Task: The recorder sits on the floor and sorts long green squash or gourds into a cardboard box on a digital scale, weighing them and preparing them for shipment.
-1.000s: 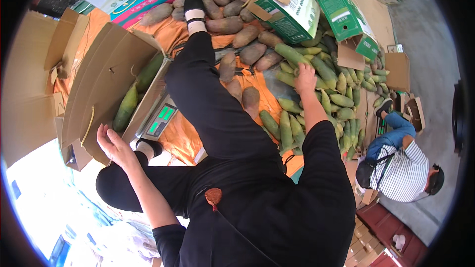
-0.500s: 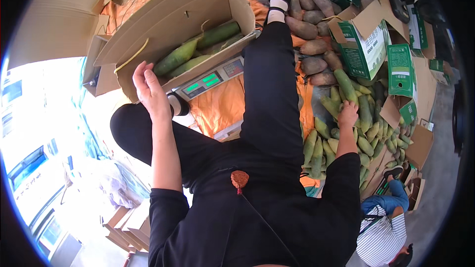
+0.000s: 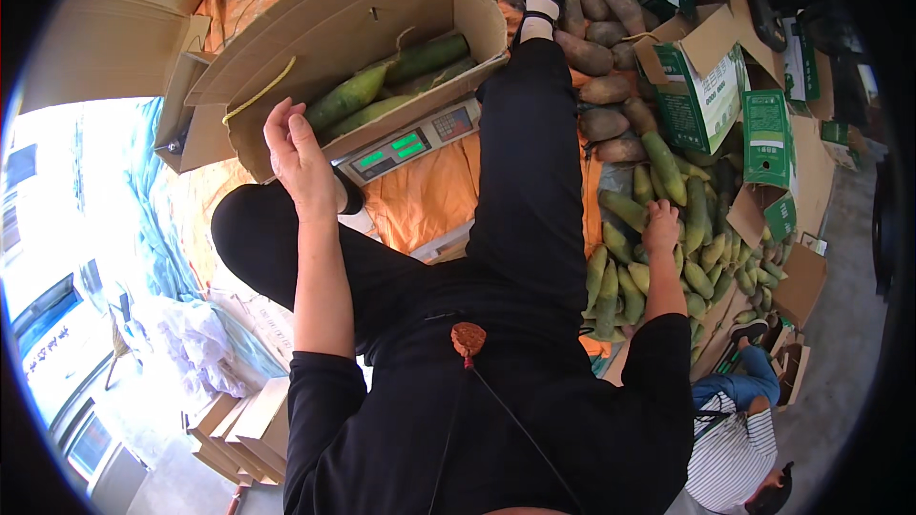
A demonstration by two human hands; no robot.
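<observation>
My left hand (image 3: 301, 157) is raised at the near left side of an open cardboard box (image 3: 315, 48), its fingers loosely spread and nothing in them. Several long green radishes (image 3: 350, 100) lie inside the box. Under the box is a digital scale (image 3: 445, 124) with lit green displays. To the right, my right hand (image 3: 662, 232) is closed over a pile of green radishes (image 3: 704, 278). Its curled fingers grip the end of one green radish (image 3: 623, 209), which slants up to the left; the fingertips are partly hidden.
Reddish-brown root vegetables (image 3: 603, 124) lie beyond the pile. Green-and-white cartons (image 3: 704, 95) stand at the far right. My legs straddle an orange sheet (image 3: 410, 210). A person in a striped shirt (image 3: 730, 458) is at the lower right. Flattened cardboard (image 3: 250, 429) stands at the lower left.
My right hand has come slightly nearer and left, off a long radish and onto another, which now lies more sideways. My left hand stays raised by the box. The view has shifted slightly.
</observation>
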